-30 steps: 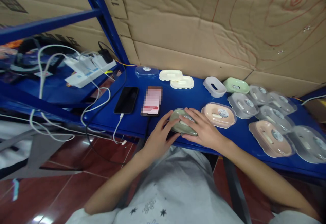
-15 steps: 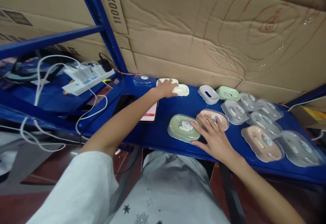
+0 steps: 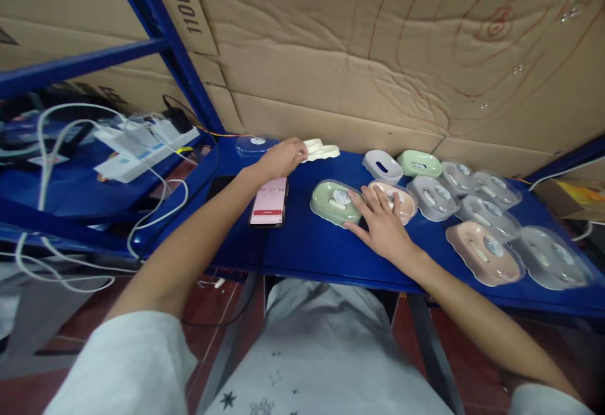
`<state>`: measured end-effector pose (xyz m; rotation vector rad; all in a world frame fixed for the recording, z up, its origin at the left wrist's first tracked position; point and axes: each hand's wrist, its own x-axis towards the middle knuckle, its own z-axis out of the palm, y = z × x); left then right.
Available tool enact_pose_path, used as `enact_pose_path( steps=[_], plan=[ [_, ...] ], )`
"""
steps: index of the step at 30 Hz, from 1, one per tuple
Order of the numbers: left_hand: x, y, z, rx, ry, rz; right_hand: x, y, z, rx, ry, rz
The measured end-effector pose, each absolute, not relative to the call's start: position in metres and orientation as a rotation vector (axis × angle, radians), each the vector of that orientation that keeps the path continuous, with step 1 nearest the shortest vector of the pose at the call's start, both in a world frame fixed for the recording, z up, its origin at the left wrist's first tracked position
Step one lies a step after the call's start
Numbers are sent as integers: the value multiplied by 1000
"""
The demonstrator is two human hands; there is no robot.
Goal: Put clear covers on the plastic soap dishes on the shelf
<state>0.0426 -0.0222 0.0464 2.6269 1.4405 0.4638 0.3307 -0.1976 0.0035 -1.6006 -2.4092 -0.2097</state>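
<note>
At the back of the blue table, the fingers of my left hand (image 3: 282, 158) are closed on the left end of a cream soap dish (image 3: 324, 153). Its two cream parts overlap and look tilted; the grip itself is partly hidden. My right hand (image 3: 385, 223) lies with spread fingers over a pink soap dish (image 3: 407, 202) under a clear lid, covering part of it. By its thumb and index finger sits a green soap dish (image 3: 328, 199), also lidded. A phone (image 3: 268, 204) with a lit timer screen lies below my left wrist.
A clear lid (image 3: 255, 144) lies left of my left hand. Toward the right stand a lilac dish (image 3: 382, 166), a light green dish (image 3: 420, 163) and several lidded grey and pink ones. A white power strip (image 3: 146, 153) with cables is on the left; cardboard (image 3: 302, 43) walls the back.
My left hand has moved back leftward, and the cream parts now sit closer together and tilted. My right hand remains over the pink dish. The view has shifted slightly.
</note>
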Motion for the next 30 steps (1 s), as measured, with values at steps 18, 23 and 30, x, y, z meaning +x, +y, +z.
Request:
enact_pose_path(
  steps=[18, 23, 30],
  plan=[
    [53, -175, 56, 2721, 1107, 975, 346, -89, 15, -1462, -2294, -250],
    [96, -209, 10, 2852, 1087, 697, 406, -93, -3, -1670, -2130, -290],
    [102, -210, 8, 2792, 993, 584, 421, -88, 7, -1726, -2037, -187]
  ],
)
